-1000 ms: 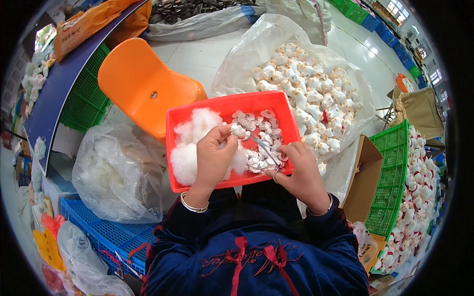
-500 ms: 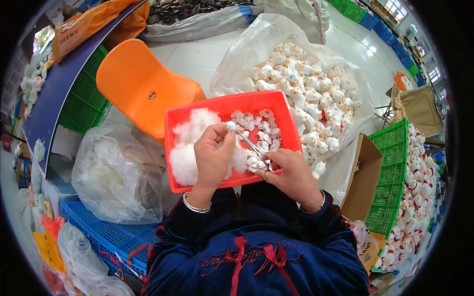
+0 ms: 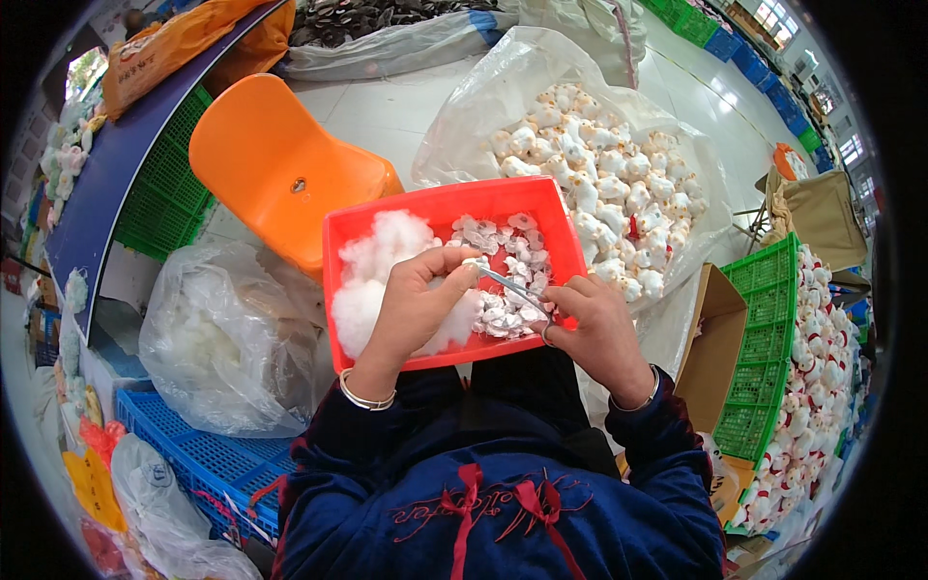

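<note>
My left hand (image 3: 421, 298) is closed, pinching a small white fabric piece (image 3: 475, 262) between thumb and forefinger above the red tray (image 3: 454, 197). My right hand (image 3: 601, 331) grips slim metal forceps (image 3: 510, 283) by their scissor-like finger loops. Their tip reaches the white piece at my left fingertips; whether it is inside the piece cannot be made out. Fluffy white stuffing (image 3: 385, 249) fills the tray's left side, partly hidden by my left hand. Many small white fabric pieces (image 3: 522, 251) lie loose in its right side.
An orange chair (image 3: 280, 174) stands beyond the tray. A clear plastic bag (image 3: 454, 126) of stuffed white figures (image 3: 619, 184) lies ahead right. At left are a stuffing bag (image 3: 227, 338) and blue crate (image 3: 193, 454); at right, a cardboard box (image 3: 710, 348) and green crate (image 3: 759, 348).
Both hands have shifted slightly to the right, with the forceps and white piece still held. My right hand has turned a little, and the forceps lie at a flatter angle.
</note>
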`<control>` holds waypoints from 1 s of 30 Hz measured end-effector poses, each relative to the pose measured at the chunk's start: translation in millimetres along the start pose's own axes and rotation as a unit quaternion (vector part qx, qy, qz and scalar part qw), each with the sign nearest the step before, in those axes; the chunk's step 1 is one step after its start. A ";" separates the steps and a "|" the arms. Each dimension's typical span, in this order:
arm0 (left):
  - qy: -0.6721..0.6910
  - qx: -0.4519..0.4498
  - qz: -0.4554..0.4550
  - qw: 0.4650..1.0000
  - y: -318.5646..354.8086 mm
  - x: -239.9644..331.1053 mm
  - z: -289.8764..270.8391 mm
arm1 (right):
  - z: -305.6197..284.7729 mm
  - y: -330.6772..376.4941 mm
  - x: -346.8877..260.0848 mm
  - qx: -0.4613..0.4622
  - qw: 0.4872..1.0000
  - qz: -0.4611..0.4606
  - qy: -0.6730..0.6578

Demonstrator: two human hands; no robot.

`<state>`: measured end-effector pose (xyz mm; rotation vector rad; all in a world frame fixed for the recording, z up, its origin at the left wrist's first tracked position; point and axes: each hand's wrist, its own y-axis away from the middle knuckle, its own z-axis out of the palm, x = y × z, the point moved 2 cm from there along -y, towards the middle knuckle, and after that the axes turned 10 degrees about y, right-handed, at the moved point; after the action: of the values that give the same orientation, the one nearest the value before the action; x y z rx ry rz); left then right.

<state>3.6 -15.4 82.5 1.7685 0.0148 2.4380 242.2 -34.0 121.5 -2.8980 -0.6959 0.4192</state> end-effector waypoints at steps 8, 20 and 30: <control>0.114 0.011 -0.026 0.993 -2.1 -6.6 -10.1 | -16.2 -2.2 6.4 0.007 0.999 -0.016 0.032; 0.200 0.013 -0.034 0.979 0.0 -7.4 -2.7 | -23.7 -13.4 0.5 -0.010 0.997 -0.048 0.064; 0.163 0.015 0.014 0.986 1.0 -12.8 -2.6 | -26.3 -14.1 -4.4 -0.071 0.995 -0.061 0.027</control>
<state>4.9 -17.6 69.6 1.3681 0.0586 2.7322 240.3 -25.3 150.3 -2.9624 -0.9244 0.2884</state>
